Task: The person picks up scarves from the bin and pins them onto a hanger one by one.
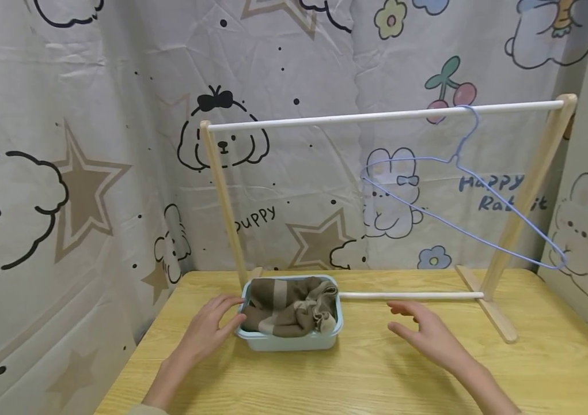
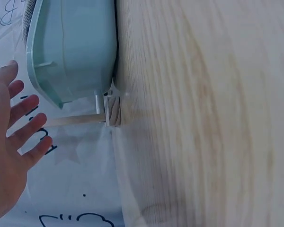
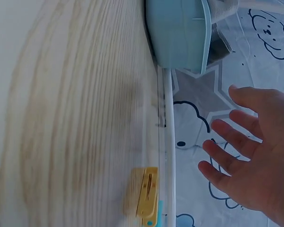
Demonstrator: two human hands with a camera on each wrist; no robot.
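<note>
A light blue plastic basin [image 1: 291, 343] stands on the table, filled with a bunched brown and beige striped cloth garment [image 1: 285, 302]. My left hand [image 1: 211, 325] is at the basin's left end, its fingers loosely spread beside the rim and holding nothing. In the left wrist view those fingers [image 2: 31, 116] are spread near the basin's end wall [image 2: 78, 52]. To the right of the basin, my right hand [image 1: 428, 337] hovers over the table with fingers apart, holding nothing. A yellow clothespin [image 3: 148, 194] lies on the table in the right wrist view.
Behind the basin stands a wooden rack with a white top rail [image 1: 345, 118] and a low white bar [image 1: 413, 295]. A blue wire hanger [image 1: 444, 222] hangs from the rail's right part. Printed curtains [image 1: 304, 75] surround the wooden table [image 1: 366, 380]. A rack foot [image 1: 490, 314] sits at right.
</note>
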